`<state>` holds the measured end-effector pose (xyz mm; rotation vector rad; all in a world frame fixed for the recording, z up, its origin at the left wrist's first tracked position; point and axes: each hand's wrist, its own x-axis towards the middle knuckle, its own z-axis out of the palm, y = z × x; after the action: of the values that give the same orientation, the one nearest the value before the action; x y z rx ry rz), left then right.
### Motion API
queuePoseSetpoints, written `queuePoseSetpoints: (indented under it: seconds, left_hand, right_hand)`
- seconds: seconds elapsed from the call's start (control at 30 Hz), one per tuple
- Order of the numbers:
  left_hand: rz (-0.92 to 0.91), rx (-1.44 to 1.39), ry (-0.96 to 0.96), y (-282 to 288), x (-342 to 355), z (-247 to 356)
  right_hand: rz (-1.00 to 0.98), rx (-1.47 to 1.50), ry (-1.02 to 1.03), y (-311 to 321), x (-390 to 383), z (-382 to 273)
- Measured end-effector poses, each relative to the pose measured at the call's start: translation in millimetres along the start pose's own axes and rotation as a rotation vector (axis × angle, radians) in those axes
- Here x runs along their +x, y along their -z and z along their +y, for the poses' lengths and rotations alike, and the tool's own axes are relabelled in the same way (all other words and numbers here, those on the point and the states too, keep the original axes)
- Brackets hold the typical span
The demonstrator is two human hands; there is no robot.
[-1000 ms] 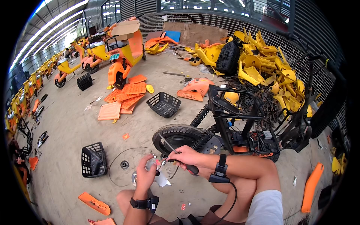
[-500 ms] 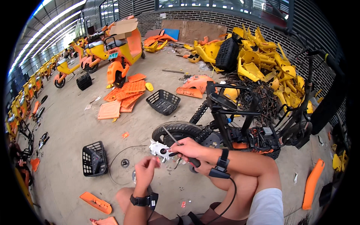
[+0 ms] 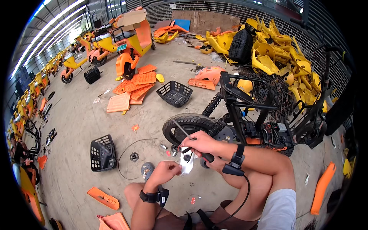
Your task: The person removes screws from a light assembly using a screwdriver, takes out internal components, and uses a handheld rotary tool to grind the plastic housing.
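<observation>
My right hand (image 3: 205, 142) is closed around a screwdriver (image 3: 183, 130), its dark handle below the palm and its long metal shaft slanting up to the left. The same hand steadies a whitish metal part (image 3: 186, 165) with a dark round opening; fingers cover its upper end. My left hand (image 3: 165, 172) is at the part's lower left edge, thumb and fingertips pressed together. Whether they pinch the edge or a small piece cannot be made out. Just beyond, a black scooter frame (image 3: 251, 104) with a rear wheel (image 3: 188, 124) stands on the floor.
Small metal pieces (image 3: 164, 146), a sprocket (image 3: 134, 156) and a curved cable (image 3: 122, 153) lie left of the part. Black baskets (image 3: 103, 153) (image 3: 174, 93) and orange panels (image 3: 102, 198) (image 3: 118, 103) are scattered about. Yellow shells (image 3: 268, 57) are heaped at the back right.
The view has shifted, carrying the scene rightward and slightly up. The whitish part has turned and dropped lower under my right hand, and my left hand has come in to its edge.
</observation>
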<state>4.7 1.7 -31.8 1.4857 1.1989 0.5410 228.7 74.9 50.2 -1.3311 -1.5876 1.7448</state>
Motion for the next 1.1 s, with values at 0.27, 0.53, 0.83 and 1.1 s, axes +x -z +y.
queuePoseSetpoints:
  seconds: [0.27,0.53,0.83,1.1]
  left_hand:
    - [0.587,-0.347,-0.08,21.1,0.0,13.2]
    - [0.293,0.015,-0.145,2.6,10.5,-10.0]
    - [-0.48,-0.04,0.016,12.7,-17.6,30.7]
    - [0.694,0.164,-0.269,14.1,13.7,-13.2]
  right_hand:
    - [-0.017,0.097,0.025,11.4,-1.0,4.0]
    - [-0.008,0.028,-0.012,4.8,-5.8,-3.7]
    - [-0.052,-0.058,0.005,6.4,-7.9,-2.7]
    - [-0.179,-0.08,0.088,1.8,-6.9,-1.8]
